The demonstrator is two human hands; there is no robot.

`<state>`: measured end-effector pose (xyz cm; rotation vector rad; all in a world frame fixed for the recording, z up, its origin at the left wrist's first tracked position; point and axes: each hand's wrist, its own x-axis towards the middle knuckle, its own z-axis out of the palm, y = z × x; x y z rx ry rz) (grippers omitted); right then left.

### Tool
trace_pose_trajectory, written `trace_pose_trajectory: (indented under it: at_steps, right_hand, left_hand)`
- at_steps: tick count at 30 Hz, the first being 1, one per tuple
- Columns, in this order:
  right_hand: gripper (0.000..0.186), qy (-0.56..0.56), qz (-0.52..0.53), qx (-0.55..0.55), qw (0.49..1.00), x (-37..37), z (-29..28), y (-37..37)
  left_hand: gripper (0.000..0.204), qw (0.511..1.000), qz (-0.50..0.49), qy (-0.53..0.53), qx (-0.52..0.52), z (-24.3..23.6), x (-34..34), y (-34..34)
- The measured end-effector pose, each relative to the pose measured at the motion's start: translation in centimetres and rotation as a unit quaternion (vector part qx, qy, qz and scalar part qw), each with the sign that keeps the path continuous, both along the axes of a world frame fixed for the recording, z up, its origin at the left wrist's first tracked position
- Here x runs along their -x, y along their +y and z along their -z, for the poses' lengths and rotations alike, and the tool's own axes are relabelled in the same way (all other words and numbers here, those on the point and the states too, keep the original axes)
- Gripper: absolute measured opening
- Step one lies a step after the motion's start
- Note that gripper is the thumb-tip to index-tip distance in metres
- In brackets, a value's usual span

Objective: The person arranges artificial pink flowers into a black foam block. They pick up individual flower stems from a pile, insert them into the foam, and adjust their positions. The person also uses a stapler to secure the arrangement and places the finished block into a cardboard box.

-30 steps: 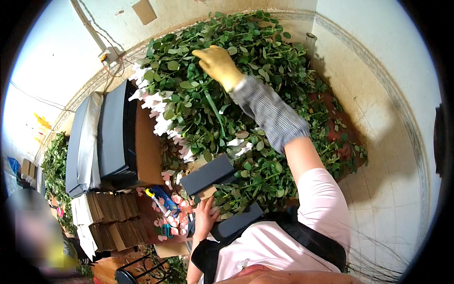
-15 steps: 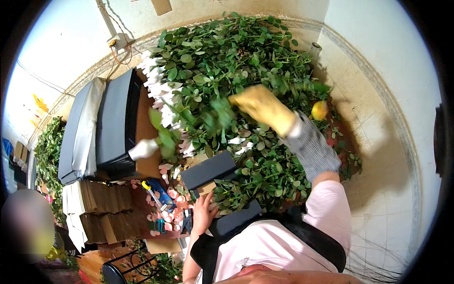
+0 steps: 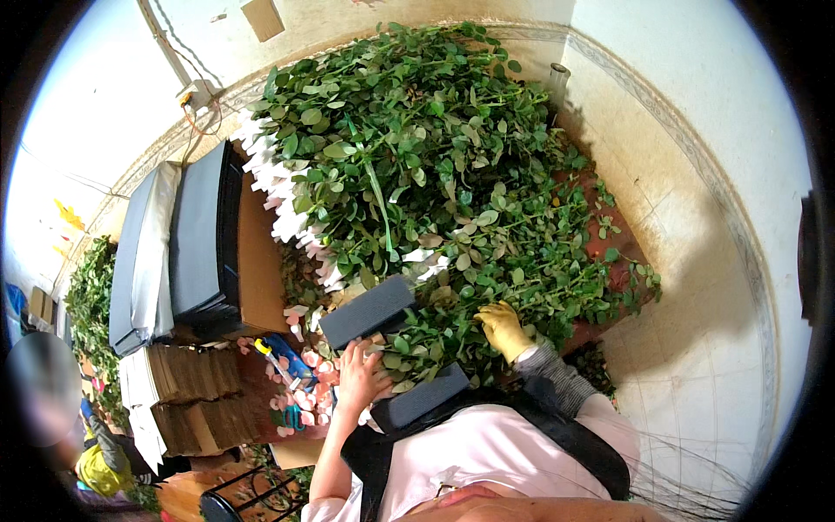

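Note:
My bare left hand [image 3: 361,378] lies with fingers spread at the left end of a bundle of leafy stems [image 3: 435,339], between two dark grey foam blocks. One foam block [image 3: 367,311] sits above the hand and the other foam block [image 3: 422,400] is close to my body. A small piece of brown cardboard [image 3: 372,340] shows by my fingertips. In a yellow glove, my right hand [image 3: 504,332] is curled down over the stems on the bundle's right; its thumb is hidden. Behind lies a large heap of leafy stems [image 3: 426,165] with white-wrapped heads [image 3: 287,209] along its left edge.
Dark sheets [image 3: 204,230] stand stacked at left, above brown cardboard stacks [image 3: 196,374]. Pinkish petals [image 3: 326,378], teal scissors [image 3: 293,419] and a yellow-capped marker [image 3: 271,355] lie beside my left hand. A black-framed chair [image 3: 230,505] and another person [image 3: 104,461] are lower left.
My gloved right hand has come down from the heap to the near bundle. The blurred leafy stem and white-wrapped head it swept along no longer stand out. My left hand stays near the foam blocks.

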<state>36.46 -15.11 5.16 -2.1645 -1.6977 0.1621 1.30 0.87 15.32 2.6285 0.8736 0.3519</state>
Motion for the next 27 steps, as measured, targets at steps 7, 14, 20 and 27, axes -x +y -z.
trace_pose_trajectory:
  at_steps: [7,14,20,27]
  right_hand:
    - [0.056,0.095,-0.128,0.137,0.978,-4.1,-21.0,10.8]
    - [0.051,-0.261,-0.120,-0.267,0.920,-2.2,-28.0,30.7]
    - [0.014,-0.217,-0.151,-0.288,0.921,-1.5,-27.0,37.2]
    - [0.012,-0.270,-0.259,-0.259,0.890,3.3,-28.7,25.5]
  left_hand:
    - [0.066,0.980,-0.113,-0.127,0.107,4.4,2.2,-1.8]
    - [0.065,0.987,-0.129,-0.074,0.064,3.4,2.4,-2.4]
    - [0.079,0.973,-0.143,-0.105,0.145,3.0,1.6,-1.9]
    - [0.069,0.993,-0.105,-0.035,0.030,3.2,2.5,-1.7]
